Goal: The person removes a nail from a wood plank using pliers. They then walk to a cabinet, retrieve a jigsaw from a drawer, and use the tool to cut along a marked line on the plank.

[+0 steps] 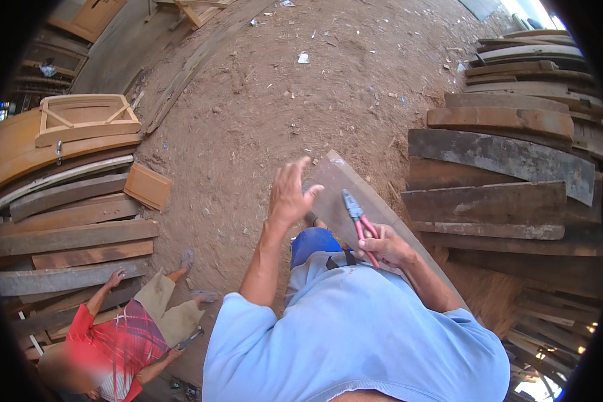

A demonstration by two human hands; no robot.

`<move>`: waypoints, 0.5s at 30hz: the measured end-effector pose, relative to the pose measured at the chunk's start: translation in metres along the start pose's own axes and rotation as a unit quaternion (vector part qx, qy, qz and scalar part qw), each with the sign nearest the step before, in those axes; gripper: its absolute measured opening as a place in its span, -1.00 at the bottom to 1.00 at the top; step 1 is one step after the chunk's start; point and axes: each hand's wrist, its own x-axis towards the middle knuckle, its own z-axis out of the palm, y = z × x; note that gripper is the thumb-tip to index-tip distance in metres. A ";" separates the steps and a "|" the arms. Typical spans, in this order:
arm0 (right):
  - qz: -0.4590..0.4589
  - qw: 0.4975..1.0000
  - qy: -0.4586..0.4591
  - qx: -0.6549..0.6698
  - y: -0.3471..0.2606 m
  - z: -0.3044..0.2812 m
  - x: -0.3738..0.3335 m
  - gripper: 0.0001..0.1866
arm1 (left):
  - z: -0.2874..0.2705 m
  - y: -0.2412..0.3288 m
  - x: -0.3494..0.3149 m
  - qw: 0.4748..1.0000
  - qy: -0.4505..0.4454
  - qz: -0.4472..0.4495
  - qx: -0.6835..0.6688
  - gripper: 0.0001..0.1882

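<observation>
Red-handled pliers point(358, 218) are gripped by the handles in my right hand point(390, 248), their grey jaws pointing away from me. My left hand point(290, 195) is raised in front of me with its fingers stretched out and nothing in it. It is near the far end of a long brownish-grey wooden board point(336, 175), which slants past my right side. The pliers are seen over this board. My right forearm hides part of it.
Stacked planks line the right point(489, 201) and left point(80, 231). A small wooden panel point(149, 187) leans at the left stack. A person in a red shirt point(124, 335) is at the lower left, holding a tool point(193, 337). Scraps litter the dirt floor point(248, 120).
</observation>
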 end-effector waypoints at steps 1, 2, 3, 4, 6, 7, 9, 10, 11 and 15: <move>0.001 0.999 0.008 -0.033 -0.017 0.003 -0.012 -0.69 | 0.009 -0.017 0.000 0.998 0.011 -0.050 0.042 -0.62; -0.014 0.999 0.011 -0.045 -0.019 -0.005 -0.018 -0.69 | 0.013 -0.023 0.004 0.995 -0.040 -0.089 0.002 -0.62; -0.028 0.998 0.013 -0.058 -0.020 -0.015 -0.025 -0.70 | 0.016 -0.028 0.006 0.987 -0.091 -0.128 -0.038 -0.61; -0.042 0.996 0.019 -0.070 -0.021 -0.026 -0.031 -0.70 | 0.021 -0.033 0.010 0.973 -0.142 -0.166 -0.079 -0.61; -0.046 0.999 -0.011 0.023 -0.010 -0.045 -0.036 -0.71 | 0.026 -0.049 0.008 0.961 -0.152 -0.191 -0.126 -0.65; -0.034 0.997 -0.023 0.070 -0.010 -0.051 -0.036 -0.70 | 0.027 -0.047 0.010 0.955 -0.157 -0.205 -0.147 -0.67; -0.019 0.987 -0.086 0.135 -0.011 -0.063 -0.030 -0.69 | 0.029 -0.040 0.009 0.958 -0.149 -0.221 -0.104 -0.68; -0.006 0.982 -0.104 0.156 -0.010 -0.069 -0.025 -0.68 | 0.027 -0.032 0.011 0.960 -0.144 -0.228 -0.081 -0.68; 0.007 0.977 -0.123 0.176 -0.009 -0.075 -0.018 -0.68 | 0.026 -0.025 0.011 0.981 -0.101 -0.168 -0.005 -0.70; 0.035 0.960 -0.196 0.196 -0.018 -0.098 0.007 -0.67 | 0.030 0.011 0.011 0.995 0.009 -0.005 0.096 -0.73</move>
